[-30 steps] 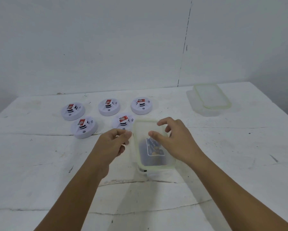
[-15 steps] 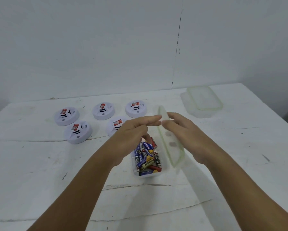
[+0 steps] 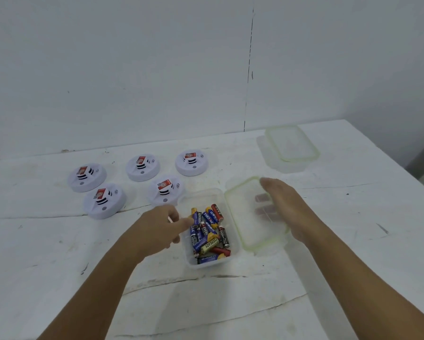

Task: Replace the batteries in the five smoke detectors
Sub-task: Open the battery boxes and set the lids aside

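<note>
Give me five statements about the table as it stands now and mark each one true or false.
1. Five smoke detectors sit on the table. True.
2. The battery container has its lid on. False: the lid is off, held to the container's right.
3. The right hand holds the lid. True.
4. The left hand rests on a detector. False: it reaches toward the batteries.
5. A second container sits at the far right with its lid on. True.
</note>
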`<state>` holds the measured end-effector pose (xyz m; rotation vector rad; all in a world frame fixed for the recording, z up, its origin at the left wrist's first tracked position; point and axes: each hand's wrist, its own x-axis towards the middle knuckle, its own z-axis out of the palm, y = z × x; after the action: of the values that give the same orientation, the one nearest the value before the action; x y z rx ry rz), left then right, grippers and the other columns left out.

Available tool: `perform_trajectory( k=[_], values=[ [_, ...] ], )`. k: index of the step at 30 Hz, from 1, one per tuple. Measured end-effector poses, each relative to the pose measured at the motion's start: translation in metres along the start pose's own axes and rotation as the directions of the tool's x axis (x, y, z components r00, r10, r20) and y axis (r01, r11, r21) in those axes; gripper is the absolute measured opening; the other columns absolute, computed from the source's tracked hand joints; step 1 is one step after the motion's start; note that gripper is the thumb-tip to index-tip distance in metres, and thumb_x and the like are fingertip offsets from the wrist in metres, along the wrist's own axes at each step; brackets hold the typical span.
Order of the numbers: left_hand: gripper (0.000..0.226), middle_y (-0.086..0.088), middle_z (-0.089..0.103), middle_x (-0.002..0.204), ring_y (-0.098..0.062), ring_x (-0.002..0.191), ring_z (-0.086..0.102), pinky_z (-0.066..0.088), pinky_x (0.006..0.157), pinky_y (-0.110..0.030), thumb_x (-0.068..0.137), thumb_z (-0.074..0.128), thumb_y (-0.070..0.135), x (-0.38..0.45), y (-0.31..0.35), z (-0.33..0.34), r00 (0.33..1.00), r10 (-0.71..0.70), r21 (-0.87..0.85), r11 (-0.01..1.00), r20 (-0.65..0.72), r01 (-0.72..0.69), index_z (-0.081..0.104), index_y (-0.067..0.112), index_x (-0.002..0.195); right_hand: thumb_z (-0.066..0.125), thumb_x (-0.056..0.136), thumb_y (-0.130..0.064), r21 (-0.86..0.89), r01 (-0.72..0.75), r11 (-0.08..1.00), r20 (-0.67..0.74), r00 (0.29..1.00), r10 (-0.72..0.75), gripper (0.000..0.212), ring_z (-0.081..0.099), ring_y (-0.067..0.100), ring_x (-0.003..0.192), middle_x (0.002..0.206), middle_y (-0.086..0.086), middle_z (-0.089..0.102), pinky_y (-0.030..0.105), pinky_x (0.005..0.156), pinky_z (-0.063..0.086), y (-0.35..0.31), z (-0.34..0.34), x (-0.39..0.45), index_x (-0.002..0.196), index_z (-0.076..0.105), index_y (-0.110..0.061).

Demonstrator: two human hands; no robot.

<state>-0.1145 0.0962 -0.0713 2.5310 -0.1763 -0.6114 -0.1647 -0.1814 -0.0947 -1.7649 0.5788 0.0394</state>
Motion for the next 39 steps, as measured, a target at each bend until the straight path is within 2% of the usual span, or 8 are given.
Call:
perform_trajectory(
  k=[6,13,15,17,19,23,30,39],
  values=[
    [0.023,-0.01,0.076,0.071,-0.018,0.059,0.07,0.052,0.062,-0.03,0.106,0.053,0.027,0.005,-0.005,0.006,1.0,0.023,-0.209,0.978,0.004,-0.022,0.054,0.009,0.092,0.044,0.093,-0.039,-0.232,0.045,0.972,-0.071,0.995,-0.064,0.051,0.06,0.019,0.124,0.136,-0.006,0.065,0.04,0.105,0.048,0.022,0.006,0.009,0.142,0.057,-0.031],
    [0.023,-0.015,0.075,0.069,-0.019,0.055,0.066,0.051,0.061,-0.033,0.105,0.054,0.019,0.003,0.004,-0.013,0.991,0.04,-0.301,0.951,-0.126,-0.077,0.055,0.005,0.086,0.04,0.099,-0.016,-0.32,0.092,0.943,-0.16,0.976,-0.149,0.028,0.045,0.019,0.065,0.076,0.005,0.048,0.032,0.059,0.032,0.034,0.021,0.02,0.072,0.047,-0.014],
    [0.023,-0.016,0.075,0.069,-0.02,0.055,0.066,0.052,0.061,-0.033,0.104,0.055,0.016,0.003,0.012,-0.015,0.99,0.057,-0.331,0.939,-0.128,-0.097,0.054,0.005,0.084,0.041,0.101,-0.02,-0.388,0.101,0.916,-0.118,0.98,-0.158,0.027,0.059,0.024,0.08,0.087,0.003,0.061,0.035,0.066,0.042,0.033,0.025,0.021,0.081,0.06,-0.017],
    [0.021,-0.016,0.075,0.07,-0.02,0.055,0.067,0.052,0.059,-0.031,0.104,0.054,0.015,0.005,0.021,-0.011,0.992,0.071,-0.343,0.934,-0.104,-0.103,0.055,0.006,0.085,0.045,0.105,-0.029,-0.474,0.096,0.875,-0.07,0.987,-0.146,0.033,0.062,0.023,0.119,0.124,-0.005,0.068,0.038,0.095,0.05,0.03,0.028,0.021,0.128,0.069,-0.027],
    [0.021,-0.013,0.076,0.07,-0.018,0.056,0.069,0.051,0.056,-0.027,0.104,0.054,0.016,0.009,0.03,-0.003,0.994,0.081,-0.344,0.934,-0.074,-0.102,0.055,0.007,0.086,0.052,0.101,-0.042,-0.523,0.074,0.849,-0.059,0.991,-0.123,0.043,0.065,0.016,0.117,0.13,-0.009,0.07,0.036,0.1,0.053,0.029,0.027,0.021,0.143,0.06,-0.037],
    [0.018,-0.01,0.074,0.064,-0.019,0.056,0.07,0.05,0.056,-0.027,0.103,0.054,0.017,0.021,0.042,0.018,0.996,0.087,-0.339,0.936,-0.027,-0.09,0.053,0.009,0.087,0.066,0.089,-0.058,-0.464,0.112,0.879,-0.016,0.991,-0.135,0.031,0.07,0.003,0.089,0.099,-0.019,0.077,0.033,0.081,0.06,0.029,0.018,0.026,0.117,0.075,-0.049],
    [0.019,-0.01,0.073,0.061,-0.019,0.054,0.071,0.049,0.053,-0.025,0.098,0.059,0.02,0.025,0.047,0.032,0.996,0.075,-0.308,0.948,-0.038,-0.083,0.053,0.005,0.09,0.074,0.08,-0.065,-0.43,0.1,0.897,-0.024,0.992,-0.122,0.045,0.068,0.002,0.099,0.107,-0.02,0.076,0.036,0.089,0.059,0.034,0.013,0.035,0.122,0.072,-0.049],
    [0.026,-0.013,0.076,0.069,-0.019,0.056,0.072,0.054,0.051,-0.023,0.1,0.065,0.027,0.02,0.046,0.034,0.999,0.04,-0.391,0.92,0.002,-0.036,0.053,0.006,0.091,0.073,0.082,-0.063,-0.46,0.085,0.884,-0.064,0.99,-0.129,0.034,0.067,0.003,0.086,0.09,-0.02,0.072,0.027,0.068,0.049,0.033,0.014,0.038,0.111,0.069,-0.047]
  ],
)
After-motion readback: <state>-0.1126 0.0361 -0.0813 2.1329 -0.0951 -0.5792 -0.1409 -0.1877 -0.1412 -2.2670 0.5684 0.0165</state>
